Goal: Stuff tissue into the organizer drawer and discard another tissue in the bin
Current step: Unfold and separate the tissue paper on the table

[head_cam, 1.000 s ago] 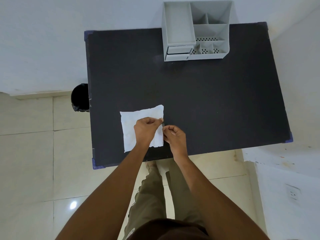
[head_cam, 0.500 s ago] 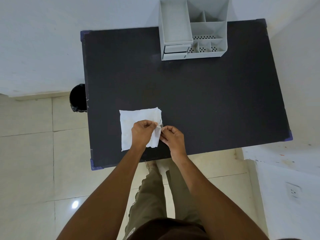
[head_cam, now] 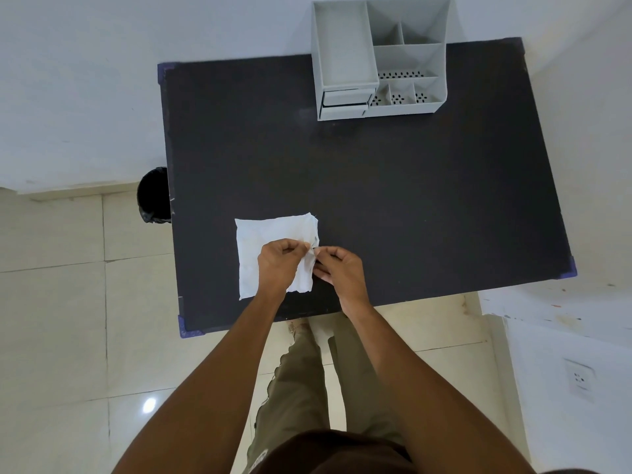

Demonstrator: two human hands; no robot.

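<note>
From my remote seat, the black table (head_cam: 393, 200) fills the view, pushed against a white wall so its near edge is free for me to work at. The grey organizer (head_cam: 379, 59) stands at the far edge, its two drawers (head_cam: 345, 104) facing me, seemingly pushed in, well apart from my hands. A black bin (head_cam: 154, 196) sits on the floor just beside the table's left edge, handy for a drop. The white tissue (head_cam: 270, 237) lies near the front edge; it looks like layered sheets. My left hand (head_cam: 278, 265) and right hand (head_cam: 338, 268) meet at its right border, each pinching the paper between thumb and forefinger, other fingers curled, probably to peel one sheet from another.
</note>
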